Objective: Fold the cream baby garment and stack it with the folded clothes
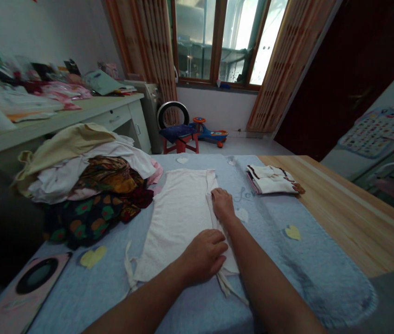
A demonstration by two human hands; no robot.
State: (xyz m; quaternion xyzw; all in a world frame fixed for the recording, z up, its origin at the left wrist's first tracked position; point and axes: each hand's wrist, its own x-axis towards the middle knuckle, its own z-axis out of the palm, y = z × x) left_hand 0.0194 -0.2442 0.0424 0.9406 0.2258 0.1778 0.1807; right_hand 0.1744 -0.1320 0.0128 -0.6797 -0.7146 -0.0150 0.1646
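White vest point(179, 218) on a blue blanket point(308, 260) is touched by left hand point(203, 257) and right hand point(222, 204); hands are held apart; grip cannot be determined.

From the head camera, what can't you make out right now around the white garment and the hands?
Head view only:
The white garment: the part under the left hand and forearm is hidden by them.
Under the right hand: the hand hides whether the fingers pinch the fabric edge.
The clothes pile: its lower layers are hidden by the top ones.
The folded stack: its separate items are too small to tell.
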